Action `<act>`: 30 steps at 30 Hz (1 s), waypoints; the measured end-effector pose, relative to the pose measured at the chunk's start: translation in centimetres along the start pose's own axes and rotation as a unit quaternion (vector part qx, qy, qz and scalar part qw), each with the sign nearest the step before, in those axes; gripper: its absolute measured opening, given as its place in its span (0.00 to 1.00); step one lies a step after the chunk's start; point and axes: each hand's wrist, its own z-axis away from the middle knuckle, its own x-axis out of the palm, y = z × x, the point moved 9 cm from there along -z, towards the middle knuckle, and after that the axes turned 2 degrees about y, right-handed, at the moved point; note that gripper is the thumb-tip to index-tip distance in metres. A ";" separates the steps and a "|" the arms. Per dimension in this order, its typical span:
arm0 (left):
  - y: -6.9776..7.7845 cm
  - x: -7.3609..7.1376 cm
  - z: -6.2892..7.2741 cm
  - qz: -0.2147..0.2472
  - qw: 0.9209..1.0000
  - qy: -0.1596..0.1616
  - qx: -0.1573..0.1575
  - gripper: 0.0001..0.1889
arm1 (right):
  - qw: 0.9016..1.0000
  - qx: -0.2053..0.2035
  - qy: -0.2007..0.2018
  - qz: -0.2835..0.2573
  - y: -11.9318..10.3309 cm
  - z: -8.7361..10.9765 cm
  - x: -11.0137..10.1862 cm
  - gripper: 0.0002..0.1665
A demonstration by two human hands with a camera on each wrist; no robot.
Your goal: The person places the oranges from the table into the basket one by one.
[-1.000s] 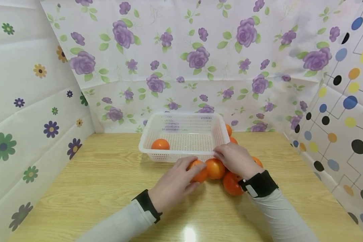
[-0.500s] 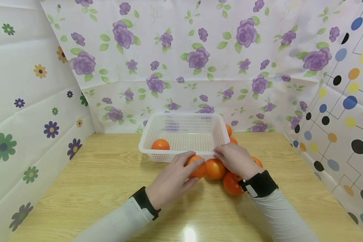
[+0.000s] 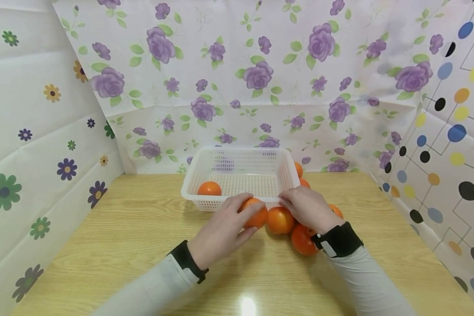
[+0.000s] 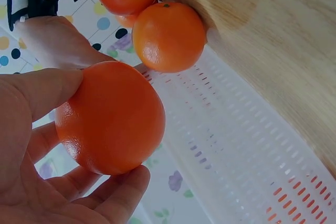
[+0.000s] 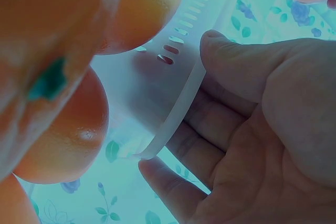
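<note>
My left hand (image 3: 221, 232) holds an orange (image 4: 113, 119) between thumb and fingertips, just in front of the basket's near wall. A white perforated plastic basket (image 3: 221, 199) stands at the middle back, with one orange (image 3: 210, 188) inside at its near left corner. At the near right corner my right hand (image 3: 308, 208) grips the basket's rim; in the right wrist view the thumb (image 5: 226, 56) lies on one side of the rim and the fingers behind it. Beside that hand, another orange (image 3: 280, 220) sits against the basket's front.
A redder orange fruit (image 3: 303, 240) lies under the right wrist, with another (image 3: 335, 211) behind the forearm. Two more, an upper one (image 3: 298, 170) and a lower one (image 3: 304, 183), rest along the basket's right side. Patterned sheets (image 3: 237, 79) enclose the wooden table (image 3: 142, 228).
My left hand has raised the orange and drawn it slightly left, apart from the neighbouring orange, up to the basket's front rim in the head view. The right hand and basket stay put.
</note>
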 end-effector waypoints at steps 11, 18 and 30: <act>-0.5 -0.8 -0.3 -0.005 1.000 0.019 0.003 0.30 | 1.000 -0.003 0.004 0.001 0.0 0.1 -0.1 0.06; -0.8 -1.2 -0.5 -0.007 0.999 0.032 0.005 0.29 | 1.000 -0.001 0.002 0.001 0.1 0.0 0.0 0.07; -1.6 -1.7 -1.3 -0.014 0.999 0.030 -0.001 0.30 | 1.000 -0.003 0.005 -0.002 -0.1 0.1 -0.1 0.06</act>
